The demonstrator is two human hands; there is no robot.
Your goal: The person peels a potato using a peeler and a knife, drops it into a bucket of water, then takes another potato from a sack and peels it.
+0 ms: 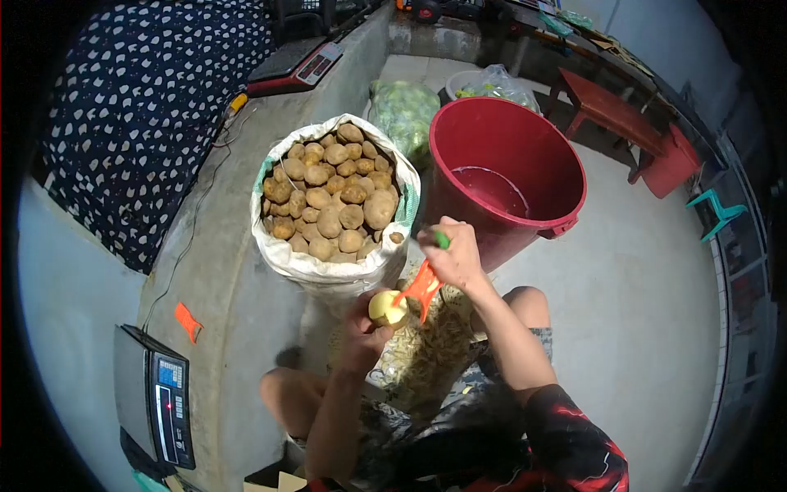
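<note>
My left hand [366,338] is closed around a potato [385,305] whose pale yellow flesh is largely bared. In my right hand [453,256] is a vegetable peeler [421,287] with an orange head; a bit of green shows by the fingers. The peeler's head lies at the potato's upper right side, and I cannot tell whether its blade touches. Beneath both hands, between the knees, lies a heap of peelings [426,348]. Just beyond stands a white woven sack [287,266] full of unpeeled potatoes [329,221].
A large red tub [508,156] with liquid inside stands right of the sack. Behind are a bag of green produce [402,107] and a red bench [611,111]. On the left ledge lie a second orange peeler [188,321], a digital scale [168,402] and a red scale [299,70].
</note>
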